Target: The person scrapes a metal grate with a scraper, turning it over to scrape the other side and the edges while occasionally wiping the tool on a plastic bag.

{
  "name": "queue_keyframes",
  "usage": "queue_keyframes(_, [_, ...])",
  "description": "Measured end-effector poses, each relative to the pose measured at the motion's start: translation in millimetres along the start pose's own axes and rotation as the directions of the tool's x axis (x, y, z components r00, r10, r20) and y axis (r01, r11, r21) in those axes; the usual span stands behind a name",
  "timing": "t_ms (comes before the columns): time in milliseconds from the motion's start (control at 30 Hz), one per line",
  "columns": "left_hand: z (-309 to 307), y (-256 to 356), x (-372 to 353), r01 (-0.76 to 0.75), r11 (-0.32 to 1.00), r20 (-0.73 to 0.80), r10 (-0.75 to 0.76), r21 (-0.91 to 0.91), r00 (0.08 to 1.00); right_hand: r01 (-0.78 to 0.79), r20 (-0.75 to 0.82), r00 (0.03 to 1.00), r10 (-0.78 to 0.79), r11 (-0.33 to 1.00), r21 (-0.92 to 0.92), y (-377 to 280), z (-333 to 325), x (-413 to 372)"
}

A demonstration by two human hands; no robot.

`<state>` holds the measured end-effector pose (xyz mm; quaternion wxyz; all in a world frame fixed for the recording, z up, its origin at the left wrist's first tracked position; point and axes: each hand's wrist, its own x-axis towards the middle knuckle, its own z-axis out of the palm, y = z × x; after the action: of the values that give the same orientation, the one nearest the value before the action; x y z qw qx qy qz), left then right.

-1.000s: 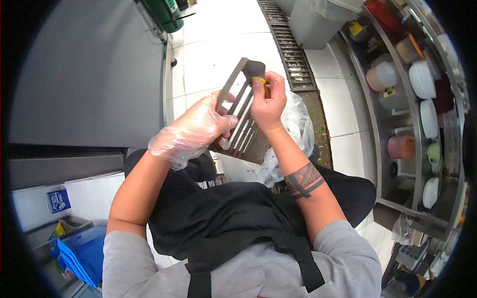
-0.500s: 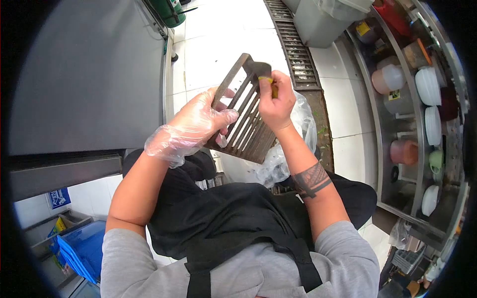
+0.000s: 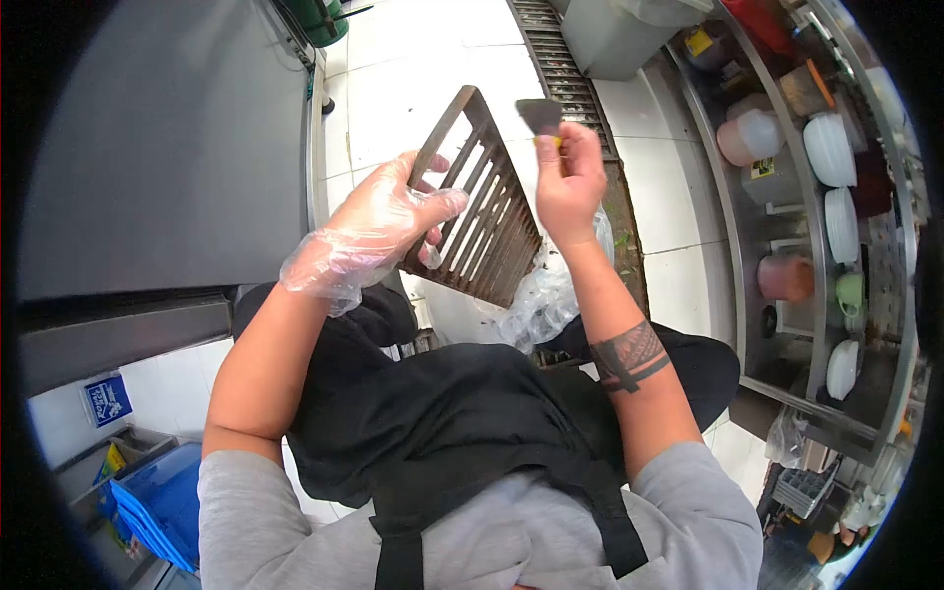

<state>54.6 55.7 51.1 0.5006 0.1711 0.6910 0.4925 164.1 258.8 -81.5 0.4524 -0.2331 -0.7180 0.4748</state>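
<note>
Head view: the scraper [image 3: 540, 116], handle mostly hidden in the gripping right hand [image 3: 572, 187], has been moved clear of the grate [image 3: 504, 239] held by the left hand [image 3: 382, 218].

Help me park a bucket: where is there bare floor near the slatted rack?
One mostly bare patch of tiles lies between the gray panel and the slatted rack; another, between the floor drain and the shelving. Crowded: the shelving, packed with containers, and by the rack's lower end, where a plastic bag bunches.
</note>
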Motion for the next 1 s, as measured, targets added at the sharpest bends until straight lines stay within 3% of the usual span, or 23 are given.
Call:
queue_keyframes(100, [-1, 0, -2, 0.05, 0.998, -0.021, -0.05, 0.035, 0.999, -0.077, -0.028, 0.997, 0.078, 0.997, 0.014, -4, -10, 0])
queue_keyframes(167, [2, -9, -1, -0.056, 0.998, -0.006, 0.055, -0.033, 0.998, -0.106, 0.088, 0.989, 0.115, 0.989, -0.1, -29, -14, -3])
queue_keyframes(233, [5, -6, -6, -0.069, 0.997, -0.003, 0.069, -0.047, 0.998, -0.068, 0.089, 0.993, 0.081, 0.988, -0.141, -45, -14, -4])
queue_keyframes(300, [5, -6, -9, -0.057, 0.996, 0.025, 0.059, -0.068, 0.998, 0.298, 0.191, 0.95, -0.247, 0.901, -0.315, -56, -16, 2])
queue_keyframes(367, [8, -9, -11, -0.079, 0.993, 0.041, 0.082, -0.084, 0.996, 0.381, 0.245, 0.92, -0.306, 0.843, -0.381, -73, -19, 12])
queue_keyframes(433, [7, -10, -13, -0.097, 0.991, 0.058, 0.102, -0.092, 0.993, 0.599, 0.415, 0.8, -0.434, 0.621, -0.505, -84, -24, 22])
queue_keyframes(567, [5, 0, -20, -0.089, 0.993, 0.105, 0.097, -0.081, 0.99, 0.759, 0.573, 0.651, -0.499, 0.444, -0.476, -96, -36, 38])
queue_keyframes(633, [6, 2, -23, -0.078, 0.993, 0.111, 0.087, -0.086, 0.99, 0.773, 0.591, 0.633, -0.5, 0.447, -0.45, -104, -44, 44])
queue_keyframes(700, [6, 2, -25, -0.113, 0.994, 0.089, 0.114, -0.011, 0.99, 0.733, 0.673, 0.638, -0.375, 0.564, -0.381, -109, -54, 53])
queue_keyframes(800, [10, 8, -31, -0.112, 0.993, 0.089, 0.114, -0.023, 0.989, 0.806, 0.709, 0.57, -0.415, 0.451, -0.384, -115, -62, 61])
queue_keyframes(933, [8, 2, -24, -0.11, 0.994, 0.12, 0.112, -0.017, 0.986, 0.821, 0.718, 0.55, -0.427, 0.437, -0.368, -114, -60, 54])
queue_keyframes(1000, [9, 0, -22, -0.141, 0.989, 0.098, 0.145, -0.047, 0.985, 0.766, 0.711, 0.583, -0.393, 0.558, -0.319, -118, -65, 55])
